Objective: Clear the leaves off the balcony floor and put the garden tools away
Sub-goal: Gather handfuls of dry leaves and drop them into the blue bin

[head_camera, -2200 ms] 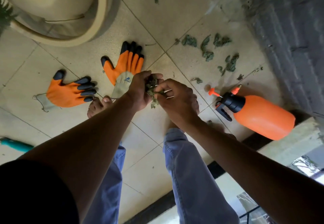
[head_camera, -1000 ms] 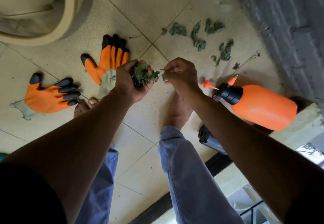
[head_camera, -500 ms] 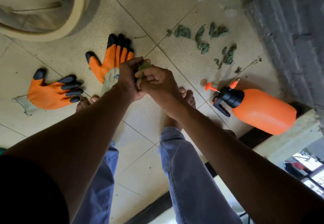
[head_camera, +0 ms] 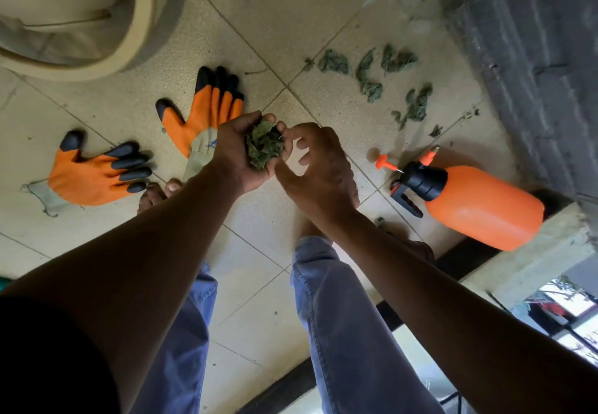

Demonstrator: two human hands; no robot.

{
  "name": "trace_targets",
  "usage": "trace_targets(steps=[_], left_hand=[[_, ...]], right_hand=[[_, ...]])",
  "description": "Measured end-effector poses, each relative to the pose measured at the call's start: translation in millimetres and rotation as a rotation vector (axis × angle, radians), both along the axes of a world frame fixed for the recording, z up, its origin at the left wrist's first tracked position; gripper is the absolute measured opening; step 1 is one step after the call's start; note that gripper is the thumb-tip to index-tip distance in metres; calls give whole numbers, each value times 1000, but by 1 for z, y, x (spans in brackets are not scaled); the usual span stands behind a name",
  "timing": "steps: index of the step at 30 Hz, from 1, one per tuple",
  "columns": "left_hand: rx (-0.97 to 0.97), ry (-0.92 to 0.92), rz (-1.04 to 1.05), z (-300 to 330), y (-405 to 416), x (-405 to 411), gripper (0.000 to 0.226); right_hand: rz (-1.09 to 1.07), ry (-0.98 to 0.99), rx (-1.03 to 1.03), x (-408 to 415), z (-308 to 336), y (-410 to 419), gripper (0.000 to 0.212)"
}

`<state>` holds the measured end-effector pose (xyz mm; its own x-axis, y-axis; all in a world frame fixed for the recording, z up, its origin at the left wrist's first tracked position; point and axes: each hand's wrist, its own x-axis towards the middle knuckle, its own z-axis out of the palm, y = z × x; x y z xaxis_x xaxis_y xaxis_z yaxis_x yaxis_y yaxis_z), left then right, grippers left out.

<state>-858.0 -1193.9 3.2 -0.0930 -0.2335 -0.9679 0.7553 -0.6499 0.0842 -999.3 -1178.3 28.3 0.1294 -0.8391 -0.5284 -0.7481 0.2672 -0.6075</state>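
Crumpled dry leaves (head_camera: 263,146) bunched in the left hand's (head_camera: 241,154) curled grip, right hand (head_camera: 318,171) loose, holding nothing.

Crumpled green leaves (head_camera: 263,148); more loose leaves (head_camera: 372,72) on floor tiles (head_camera: 323,9)

The person wears blue trousers (head_camera: 339,332) of a cloth like denim, with a stitched hem at each ankle. Both forearms are bare and both hands (head_camera: 239,154) carry no gloves. The feet (head_camera: 155,193) are bare too. At the lower left a dark sleeve (head_camera: 48,358) shows, perhaps black.
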Motion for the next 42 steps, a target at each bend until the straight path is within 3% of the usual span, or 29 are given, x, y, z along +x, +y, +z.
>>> trace_targets(steps=[2, 4, 5, 8, 9, 12, 15, 18, 22, 27, 35, 38, 42], left_hand=[[-86, 27, 145, 33, -18, -14, 86], [-116, -17, 203, 49, -25, -23, 97], [-87, 18, 173, 34, -22, -25, 91], [71, 42, 151, -24, -10, -23, 36], [72, 48, 144, -35, -9, -22, 28], [75, 78, 204, -48, -12, -22, 27], [97, 66, 209, -50, -20, -20, 29], [85, 85, 182, -52, -24, -22, 26], [97, 102, 139, -54, -23, -23, 28], [100, 115, 141, -55, -17, -21, 31], [89, 140, 137, -57, -10, -24, 28], [90, 142, 143, -58, -7, -22, 28], [98, 135, 128, -56, -4, -19, 27]], right_hand=[[59, 21, -13, 3, -8, -1, 58], [91, 70, -60, 4, -21, -4, 67], [98, 101, -71, 4, -28, -8, 68], [115, 93, -75, -3, -41, -24, 72], [150, 52, -89, -6, -43, -30, 72], [367, 9, -169, -20, -53, -50, 68], [460, 223, -321, -42, -75, -78, 61], [466, 575, -313, -67, -92, -110, 82], [497, 742, -134, -87, -101, -142, 112], [301, 706, -48, -77, -100, -147, 101], [433, 452, -159, -45, -104, -121, 67], [464, 477, -160, -31, -100, -119, 81], [693, 626, -130, -22, -96, -119, 113]])
